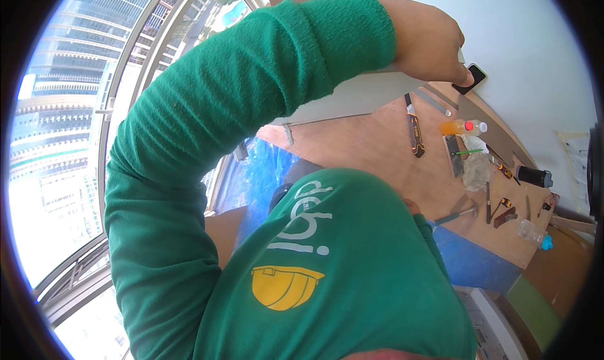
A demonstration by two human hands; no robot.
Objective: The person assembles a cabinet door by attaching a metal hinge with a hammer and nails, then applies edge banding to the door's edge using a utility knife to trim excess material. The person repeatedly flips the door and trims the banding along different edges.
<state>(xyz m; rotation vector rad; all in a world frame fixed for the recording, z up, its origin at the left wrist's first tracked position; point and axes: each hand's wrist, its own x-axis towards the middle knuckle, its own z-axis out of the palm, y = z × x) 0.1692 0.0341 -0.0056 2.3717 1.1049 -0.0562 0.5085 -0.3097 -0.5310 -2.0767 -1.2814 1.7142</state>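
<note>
My left arm, in a green sleeve, arches across the top, and my left hand point(431, 39) is bent at the far right. Most of its fingers are hidden behind the back of the hand; they look curled, and a small white piece point(461, 56) shows beside them. One fingertip overlaps the edge of a dark phone point(473, 78) near the wall. Below the wrist stands a white panel point(352, 96), partly covered by my sleeve. Only a sliver of my right hand point(412, 206) shows past my green shirt; its fingers are hidden.
On the wooden board point(371, 140) lie a black-and-orange utility knife point(415, 128), an orange drink bottle point(454, 127), a crumpled clear bag point(476, 171), a hammer point(458, 215), a black flask point(533, 176) and a clear blue-capped bottle point(531, 233). Large windows point(69, 127) are at left; blue sheeting point(251, 171) lies below.
</note>
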